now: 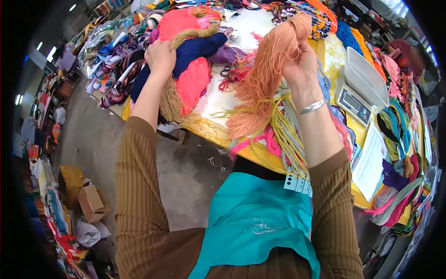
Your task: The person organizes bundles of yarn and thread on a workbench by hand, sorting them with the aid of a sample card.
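Observation:
Raised over the table's front part, my right hand (299, 63) is closed around the top of a peach yarn skein (269, 69), whose loose strands hang down to the left. My left hand (160, 56) is at the yarn pile on the left, its fingers bent over a tan skein (193, 36); exactly what they grip is partly hidden. Beside it lie a navy skein (197, 53) and a coral-pink skein (193, 86). Below the peach yarn, yellow-green and grey strands (284, 125) hang over the table edge.
On the yellow table (204, 130), a digital scale (354, 103) with a clear tray (367, 76) stands at the right, near a printed sheet (370, 160). Mixed yarn (114, 58) is heaped at the left. A cardboard box (92, 202) sits on the floor. Another person (411, 60) is at the far right.

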A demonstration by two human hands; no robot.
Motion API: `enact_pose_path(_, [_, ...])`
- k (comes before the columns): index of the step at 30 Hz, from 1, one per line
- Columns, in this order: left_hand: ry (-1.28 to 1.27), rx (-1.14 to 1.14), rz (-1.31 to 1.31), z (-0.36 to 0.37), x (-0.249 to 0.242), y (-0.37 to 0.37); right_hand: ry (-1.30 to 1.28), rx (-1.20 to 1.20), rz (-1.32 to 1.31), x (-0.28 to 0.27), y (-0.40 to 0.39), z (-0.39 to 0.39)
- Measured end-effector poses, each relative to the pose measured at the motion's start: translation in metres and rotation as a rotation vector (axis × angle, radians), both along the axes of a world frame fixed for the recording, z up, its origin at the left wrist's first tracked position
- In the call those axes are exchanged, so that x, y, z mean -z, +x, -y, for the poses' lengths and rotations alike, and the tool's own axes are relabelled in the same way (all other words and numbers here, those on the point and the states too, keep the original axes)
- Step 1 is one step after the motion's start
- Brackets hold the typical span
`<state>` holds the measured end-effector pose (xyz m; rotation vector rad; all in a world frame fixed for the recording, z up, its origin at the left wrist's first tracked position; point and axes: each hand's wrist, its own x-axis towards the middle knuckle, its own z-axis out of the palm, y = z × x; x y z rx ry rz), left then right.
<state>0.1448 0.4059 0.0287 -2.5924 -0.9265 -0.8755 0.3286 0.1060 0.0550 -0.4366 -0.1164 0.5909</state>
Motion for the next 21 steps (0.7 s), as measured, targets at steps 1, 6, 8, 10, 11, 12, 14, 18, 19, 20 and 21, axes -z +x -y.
enact_pose_path(1, [0.015,0.006,0.059,0.002,-0.002,0.004,-0.025,0.014,-0.023,-0.006,-0.003,0.006])
enact_pose_path(6, [-0.320,0.315,0.385,0.066,-0.031,-0.011,0.054,0.118,-0.054,-0.024,0.018,0.021])
enact_pose_path(8, [-0.433,0.394,0.366,0.117,-0.030,-0.028,0.053,0.140,-0.076,-0.033,0.014,0.025])
enact_pose_path(10, [-0.198,0.451,0.125,0.125,0.023,-0.032,0.011,0.086,0.078,-0.021,0.017,0.022])
enact_pose_path(11, [-0.253,0.368,-0.155,0.126,0.054,-0.034,-0.002,0.080,0.129,-0.011,0.017,0.017])
enact_pose_path(12, [-0.301,0.281,-0.430,0.129,0.071,-0.036,-0.013,0.078,0.183,-0.003,0.017,0.012])
enact_pose_path(14, [-0.418,0.456,-0.176,0.144,0.066,-0.040,-0.087,0.052,0.350,0.002,0.004,0.014])
enact_pose_path(18, [-1.127,0.899,0.554,0.182,0.009,-0.020,-0.207,0.038,0.513,-0.007,-0.053,0.012])
enact_pose_path(19, [-1.210,0.930,0.568,0.193,-0.012,-0.015,-0.245,0.073,0.621,-0.005,-0.060,0.008])
enact_pose_path(20, [-1.297,0.962,0.580,0.206,-0.032,-0.012,-0.284,0.110,0.727,-0.001,-0.064,0.006])
enact_pose_path(21, [-1.389,0.993,0.589,0.212,-0.041,-0.010,-0.343,0.141,0.918,0.013,-0.058,0.000])
